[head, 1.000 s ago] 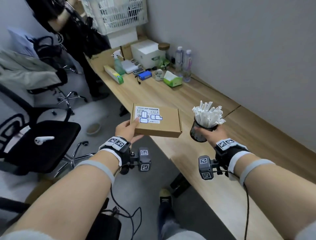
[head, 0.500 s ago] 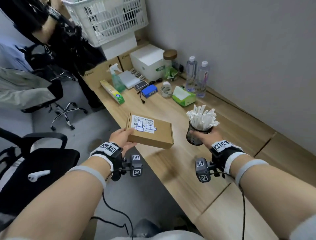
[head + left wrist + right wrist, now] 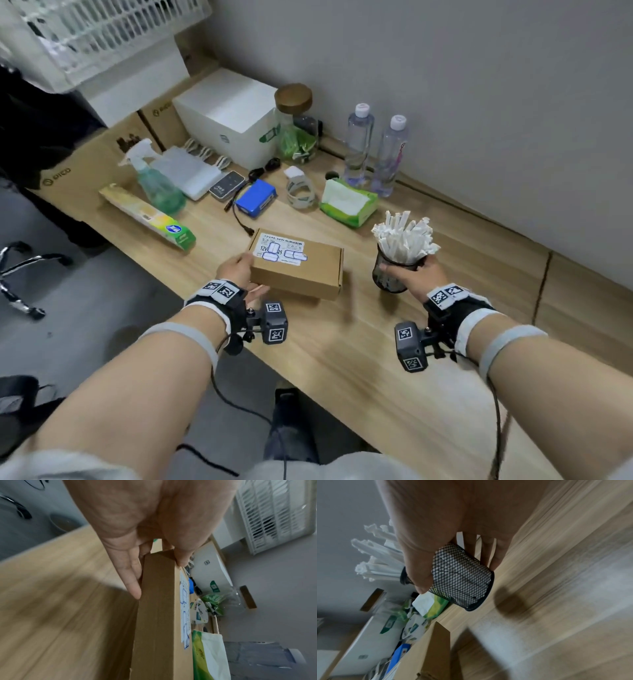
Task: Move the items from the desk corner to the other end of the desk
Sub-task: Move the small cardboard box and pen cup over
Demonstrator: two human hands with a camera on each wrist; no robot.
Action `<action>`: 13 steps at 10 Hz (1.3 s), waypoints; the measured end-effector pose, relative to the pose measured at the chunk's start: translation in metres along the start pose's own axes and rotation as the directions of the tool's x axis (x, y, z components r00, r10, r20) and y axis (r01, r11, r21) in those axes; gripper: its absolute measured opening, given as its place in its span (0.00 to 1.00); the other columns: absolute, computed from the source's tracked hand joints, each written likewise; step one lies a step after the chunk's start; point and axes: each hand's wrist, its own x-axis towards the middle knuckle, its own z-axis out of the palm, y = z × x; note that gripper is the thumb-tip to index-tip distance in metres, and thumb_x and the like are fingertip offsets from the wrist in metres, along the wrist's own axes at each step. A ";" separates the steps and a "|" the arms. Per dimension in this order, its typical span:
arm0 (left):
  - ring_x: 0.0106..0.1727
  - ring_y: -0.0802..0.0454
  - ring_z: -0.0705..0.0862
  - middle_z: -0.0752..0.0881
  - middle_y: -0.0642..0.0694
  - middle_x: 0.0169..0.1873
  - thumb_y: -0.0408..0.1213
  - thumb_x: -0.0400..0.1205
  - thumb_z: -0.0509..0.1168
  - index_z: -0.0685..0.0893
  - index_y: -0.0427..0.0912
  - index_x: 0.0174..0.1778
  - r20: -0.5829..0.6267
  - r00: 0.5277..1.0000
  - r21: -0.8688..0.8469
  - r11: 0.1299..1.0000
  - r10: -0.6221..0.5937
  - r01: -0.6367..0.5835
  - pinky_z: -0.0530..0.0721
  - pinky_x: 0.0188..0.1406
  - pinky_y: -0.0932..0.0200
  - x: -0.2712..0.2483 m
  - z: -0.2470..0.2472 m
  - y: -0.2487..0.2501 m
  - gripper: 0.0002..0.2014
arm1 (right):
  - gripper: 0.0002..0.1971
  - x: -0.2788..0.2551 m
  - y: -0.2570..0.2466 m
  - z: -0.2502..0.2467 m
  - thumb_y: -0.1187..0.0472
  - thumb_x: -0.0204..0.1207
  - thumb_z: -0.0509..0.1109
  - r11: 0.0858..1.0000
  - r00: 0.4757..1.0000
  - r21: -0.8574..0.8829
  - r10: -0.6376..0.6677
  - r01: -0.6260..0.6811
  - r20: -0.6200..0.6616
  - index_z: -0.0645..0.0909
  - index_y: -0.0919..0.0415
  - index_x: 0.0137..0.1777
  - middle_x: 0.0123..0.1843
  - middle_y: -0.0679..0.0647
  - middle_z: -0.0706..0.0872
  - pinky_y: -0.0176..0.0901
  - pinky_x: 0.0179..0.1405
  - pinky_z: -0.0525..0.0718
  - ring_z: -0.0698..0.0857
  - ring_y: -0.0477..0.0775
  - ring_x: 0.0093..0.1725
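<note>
A flat brown cardboard box (image 3: 298, 263) with a white label hangs a little above the wooden desk (image 3: 342, 359). My left hand (image 3: 239, 274) grips its left end. In the left wrist view the thumb (image 3: 183, 558) lies on the top of the box (image 3: 159, 615) and the fingers (image 3: 132, 577) run beneath it. To the right, my right hand (image 3: 416, 275) holds a black mesh cup (image 3: 394, 274) full of white paper-wrapped sticks (image 3: 406, 236). The right wrist view shows the cup (image 3: 460, 577) off the desk, with its shadow below.
Beyond the box lie a cling-film carton (image 3: 147, 216), a spray bottle (image 3: 157, 181), a blue pack (image 3: 257, 198), a tape roll (image 3: 299, 190) and a tissue pack (image 3: 347, 205). Two water bottles (image 3: 359, 144), a jar (image 3: 294, 126) and a white box (image 3: 229, 113) stand by the wall.
Both hands have carried the box and the cup forward along the desk. The cluster of items at the far end is now much closer.
</note>
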 end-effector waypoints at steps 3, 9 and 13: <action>0.60 0.32 0.86 0.83 0.40 0.67 0.33 0.86 0.64 0.77 0.51 0.75 0.140 0.990 0.126 0.992 -0.025 0.007 0.89 0.55 0.36 0.117 0.016 0.051 0.21 | 0.38 0.004 -0.015 0.049 0.55 0.59 0.87 0.994 0.981 0.014 0.113 -0.112 -0.159 0.79 0.54 0.71 0.59 0.47 0.87 0.41 0.58 0.81 0.85 0.50 0.57; 0.55 0.46 0.89 0.87 0.40 0.59 0.29 0.70 0.78 0.72 0.48 0.75 0.597 0.801 0.474 0.793 0.029 -0.382 0.89 0.51 0.53 0.116 -0.011 0.070 0.38 | 0.33 0.018 -0.136 0.167 0.47 0.57 0.87 0.987 0.964 -0.073 -0.121 0.142 0.235 0.84 0.52 0.63 0.57 0.45 0.90 0.37 0.60 0.84 0.87 0.40 0.54; 0.52 0.51 0.88 0.90 0.51 0.51 0.60 0.54 0.83 0.85 0.50 0.56 0.172 0.859 0.616 0.628 0.481 -0.475 0.87 0.55 0.53 0.153 -0.078 0.068 0.36 | 0.27 0.025 -0.147 0.258 0.50 0.74 0.76 0.962 0.893 -0.213 -0.058 0.169 0.446 0.73 0.51 0.71 0.54 0.53 0.87 0.51 0.57 0.86 0.87 0.53 0.51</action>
